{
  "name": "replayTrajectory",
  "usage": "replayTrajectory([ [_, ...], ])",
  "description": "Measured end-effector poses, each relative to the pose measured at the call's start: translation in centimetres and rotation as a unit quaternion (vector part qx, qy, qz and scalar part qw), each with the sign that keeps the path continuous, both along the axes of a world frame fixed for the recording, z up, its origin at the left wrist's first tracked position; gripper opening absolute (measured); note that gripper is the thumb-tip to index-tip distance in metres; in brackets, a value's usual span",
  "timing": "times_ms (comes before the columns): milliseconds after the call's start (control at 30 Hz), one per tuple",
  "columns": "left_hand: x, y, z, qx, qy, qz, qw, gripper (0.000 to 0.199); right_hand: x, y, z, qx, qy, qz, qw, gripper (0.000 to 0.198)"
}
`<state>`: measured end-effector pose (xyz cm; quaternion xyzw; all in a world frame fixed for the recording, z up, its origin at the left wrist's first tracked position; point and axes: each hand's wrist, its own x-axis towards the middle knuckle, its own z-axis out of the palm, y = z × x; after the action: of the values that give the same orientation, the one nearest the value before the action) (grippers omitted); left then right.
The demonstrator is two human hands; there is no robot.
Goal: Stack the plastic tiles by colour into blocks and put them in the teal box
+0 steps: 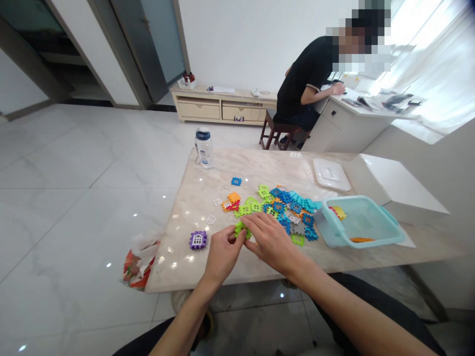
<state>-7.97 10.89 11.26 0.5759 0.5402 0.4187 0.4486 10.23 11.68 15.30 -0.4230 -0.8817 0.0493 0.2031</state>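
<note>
Between my two hands is a lime-green toothed building tile [239, 228], partly covered by the fingers. My left hand [223, 245] pinches its lower left side with thumb and fingers. From the right, my right hand [267, 237] grips its upper edge, fingers bent over it. Just beyond the hands lies a spread of loose toothed tiles, with lime-green tiles [252, 204], blue tiles [284, 195] and a grey tile [298, 228] among them. A purple tile [198, 240] with a white window insert sits left of my left hand. Small white window pieces [211, 220] lie nearby.
A pale teal bin [363, 212] holding a few pieces stands on the table's right, near its clear lid [331, 174] and a white box [401, 188]. A water bottle [204, 148] stands at the far left corner. Another person [309, 74] sits at a desk beyond.
</note>
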Motion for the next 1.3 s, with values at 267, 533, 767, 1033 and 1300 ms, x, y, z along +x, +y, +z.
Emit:
replayTrajectory([
  [267, -0.3, 0.3, -0.4, -0.007, -0.042, -0.012, 0.999, 0.034, -0.1, 0.0, 0.0, -0.039, 0.039, -0.011, 0.998, 0.046],
  [533, -0.8, 1.1, 0.2, -0.042, -0.132, -0.011, 0.99, 0.038, 0.1, 1.2, -1.1, -0.297, 0.32, -0.138, 0.889, 0.026],
  [767, -0.9, 0.9, -0.2, -0.043, -0.113, -0.027, 0.992, 0.035, -0.1, 1.4, -1.6, -0.351, 0.372, -0.139, 0.848, 0.028],
  [1033, -1.1, 1.1, -0.8, -0.034, -0.077, -0.031, 0.996, 0.036, 0.0, 1.5, -1.4, -0.346, 0.351, -0.137, 0.859, 0.024],
  [1300, -0.9, 1.0, -0.1, -0.031, -0.092, -0.023, 0.995, 0.033, 0.2, 1.7, -1.3, -0.353, 0.346, -0.134, 0.859, 0.021],
])
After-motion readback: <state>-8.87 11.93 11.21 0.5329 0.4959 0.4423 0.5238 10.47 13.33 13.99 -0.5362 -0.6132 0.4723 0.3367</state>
